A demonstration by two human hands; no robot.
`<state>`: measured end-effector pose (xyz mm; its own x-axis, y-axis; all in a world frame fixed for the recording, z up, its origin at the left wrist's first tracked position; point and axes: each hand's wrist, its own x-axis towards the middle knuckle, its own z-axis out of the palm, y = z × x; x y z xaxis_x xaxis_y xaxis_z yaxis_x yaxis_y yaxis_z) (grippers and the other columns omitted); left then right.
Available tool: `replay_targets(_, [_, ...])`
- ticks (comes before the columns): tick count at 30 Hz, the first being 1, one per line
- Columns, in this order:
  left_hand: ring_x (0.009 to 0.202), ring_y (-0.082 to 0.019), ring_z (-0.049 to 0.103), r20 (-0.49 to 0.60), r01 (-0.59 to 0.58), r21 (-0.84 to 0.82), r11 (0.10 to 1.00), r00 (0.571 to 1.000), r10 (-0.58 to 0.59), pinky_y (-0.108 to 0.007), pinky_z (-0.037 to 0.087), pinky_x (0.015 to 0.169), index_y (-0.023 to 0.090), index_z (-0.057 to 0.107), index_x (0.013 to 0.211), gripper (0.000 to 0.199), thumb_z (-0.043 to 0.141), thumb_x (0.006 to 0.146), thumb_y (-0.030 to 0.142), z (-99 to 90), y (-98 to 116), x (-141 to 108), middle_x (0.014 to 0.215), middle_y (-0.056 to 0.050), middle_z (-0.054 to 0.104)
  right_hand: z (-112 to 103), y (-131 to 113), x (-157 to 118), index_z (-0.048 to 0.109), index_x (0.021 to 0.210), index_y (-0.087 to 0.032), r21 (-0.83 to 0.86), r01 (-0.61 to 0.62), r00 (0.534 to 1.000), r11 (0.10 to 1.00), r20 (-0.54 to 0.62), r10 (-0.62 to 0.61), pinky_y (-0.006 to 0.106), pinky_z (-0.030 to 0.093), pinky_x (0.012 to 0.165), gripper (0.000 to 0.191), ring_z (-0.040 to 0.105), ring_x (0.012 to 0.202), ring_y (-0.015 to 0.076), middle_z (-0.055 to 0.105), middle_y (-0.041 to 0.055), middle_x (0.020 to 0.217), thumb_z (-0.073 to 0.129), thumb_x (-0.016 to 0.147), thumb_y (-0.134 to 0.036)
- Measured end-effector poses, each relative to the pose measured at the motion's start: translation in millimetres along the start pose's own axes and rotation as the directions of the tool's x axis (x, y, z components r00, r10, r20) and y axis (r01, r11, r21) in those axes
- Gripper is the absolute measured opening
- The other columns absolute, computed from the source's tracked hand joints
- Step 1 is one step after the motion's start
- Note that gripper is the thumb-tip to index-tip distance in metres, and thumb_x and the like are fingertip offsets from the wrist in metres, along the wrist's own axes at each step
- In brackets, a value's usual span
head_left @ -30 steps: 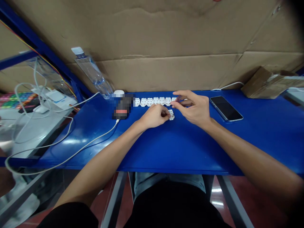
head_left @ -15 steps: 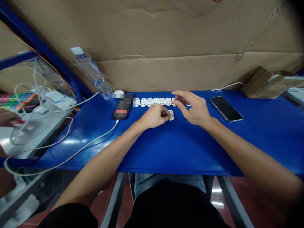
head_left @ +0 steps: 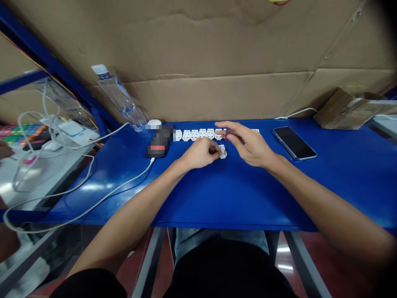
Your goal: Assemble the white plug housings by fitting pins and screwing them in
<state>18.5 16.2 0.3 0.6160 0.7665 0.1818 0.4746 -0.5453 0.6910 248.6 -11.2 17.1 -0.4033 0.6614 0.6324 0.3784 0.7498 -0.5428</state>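
Note:
My left hand pinches a small white plastic piece against the blue table, thumb and index finger on its left side. Just to the right, my right hand is curled above the piece. Between its thumb and fingers is a thin dark-and-red tool, upright over the piece and mostly covered by the fingers. Behind both hands runs a row of similar white plastic pieces, several of them, partly hidden by my right hand.
A blurred black device with a white cable lies left of the row, near a leaning clear bottle. To the right rest a phone and a cardboard box. A cardboard wall closes off the table's back.
My right hand has dipped slightly left and closed in over the white piece, and the dark-and-red tool now shows between its fingers. My left hand keeps its pinch.

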Motion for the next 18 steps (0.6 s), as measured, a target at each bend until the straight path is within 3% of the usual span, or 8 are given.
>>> replay_targets(3, [0.079,-0.021,0.080,0.009,0.010,-0.009,1.000,1.000,-0.010,-0.037,0.058,0.080,0.020,0.088,0.088,0.020,0.067,0.090,0.019,-0.3,0.5,0.0,0.091,-0.007,0.089,1.2,-2.9,0.0,0.082,0.131,-0.032,0.003,-0.062,0.991,0.998,-0.120,0.062,0.042,0.077,0.090,0.027,0.090,0.096,0.0249,0.091,0.0026,0.115,0.074,0.109,-0.046])
replay_targets(6, [0.080,-0.021,0.080,0.014,0.015,-0.014,1.000,1.000,-0.015,-0.037,0.058,0.079,0.020,0.088,0.090,0.021,0.067,0.091,0.019,-0.9,0.9,-0.1,0.092,-0.007,0.089,3.6,-1.9,-1.3,0.086,0.118,-0.032,-0.082,-0.048,0.960,0.995,-0.278,0.023,0.041,0.077,0.082,0.025,0.087,0.080,0.0234,0.091,0.0007,0.102,0.087,0.099,-0.049])
replay_targets(8, [0.079,-0.021,0.080,0.015,0.011,-0.012,1.000,1.000,-0.011,-0.037,0.058,0.080,0.019,0.088,0.090,0.021,0.067,0.091,0.018,-1.3,0.7,-0.3,0.091,-0.007,0.089,4.5,0.3,-2.8,0.084,0.127,-0.031,-0.088,-0.016,0.969,0.996,-0.247,-0.006,0.042,0.077,0.089,0.027,0.089,0.089,0.0241,0.091,0.0025,0.112,0.082,0.104,-0.046])
replay_targets(12, [0.077,-0.021,0.078,0.015,-0.001,-0.008,1.000,1.000,0.001,-0.037,0.058,0.080,0.019,0.088,0.088,0.021,0.068,0.091,0.019,-1.7,0.0,-0.4,0.090,-0.007,0.089,5.6,3.6,-5.0,0.071,0.147,-0.030,0.068,-0.041,0.998,0.997,-0.049,0.044,0.042,0.074,0.105,0.034,0.089,0.118,0.0250,0.087,0.0061,0.137,0.064,0.115,-0.040])
replay_targets(18, [0.079,-0.022,0.079,0.021,0.009,-0.003,1.000,1.000,-0.009,-0.037,0.057,0.079,0.020,0.087,0.090,0.020,0.067,0.091,0.017,-1.8,-1.0,1.1,0.090,-0.006,0.088,8.7,5.0,-4.3,0.079,0.123,-0.028,0.089,-0.114,0.960,0.989,-0.247,0.133,0.040,0.078,0.082,0.033,0.091,0.088,0.0263,0.090,0.0020,0.099,0.087,0.099,-0.049])
